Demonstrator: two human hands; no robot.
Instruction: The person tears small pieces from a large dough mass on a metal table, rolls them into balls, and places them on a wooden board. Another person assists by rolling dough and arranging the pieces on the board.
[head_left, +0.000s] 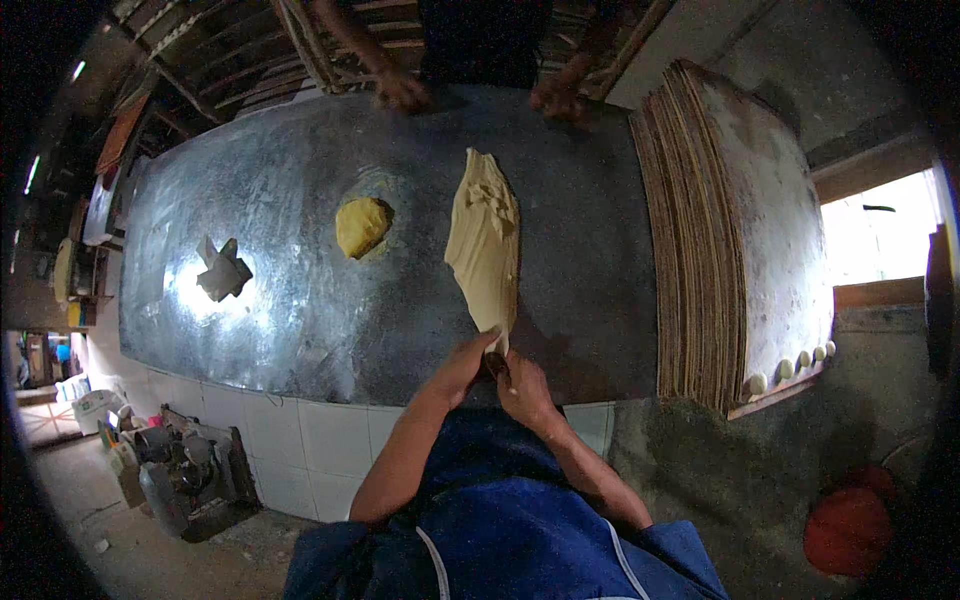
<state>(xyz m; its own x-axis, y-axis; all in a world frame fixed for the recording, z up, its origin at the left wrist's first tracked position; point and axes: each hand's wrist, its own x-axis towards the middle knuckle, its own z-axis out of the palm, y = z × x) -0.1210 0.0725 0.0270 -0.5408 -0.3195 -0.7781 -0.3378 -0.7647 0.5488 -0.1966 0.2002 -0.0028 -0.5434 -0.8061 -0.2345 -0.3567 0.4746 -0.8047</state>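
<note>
A long, pale sheet of dough [482,240] lies stretched across the dark table [590,240], its far end wrinkled and its near end drawn narrow. At that narrow end my left hand [464,370] is closed, with the thumb along the dough. My right hand [526,388] is closed close beside it, also at the dough's tip. A small dark patch shows between the two hands; I cannot make out what it is. To the left of the dough sits a rounded yellow lump [363,226], apart from both hands.
A crumpled bag [223,270] lies farther left. Across the table, another person's hands [403,92] rest at the far edge. Stacked boards [690,240] stand at the right, with several small dough balls [786,368] along a lower edge. Machinery [190,470] stands on the floor lower left.
</note>
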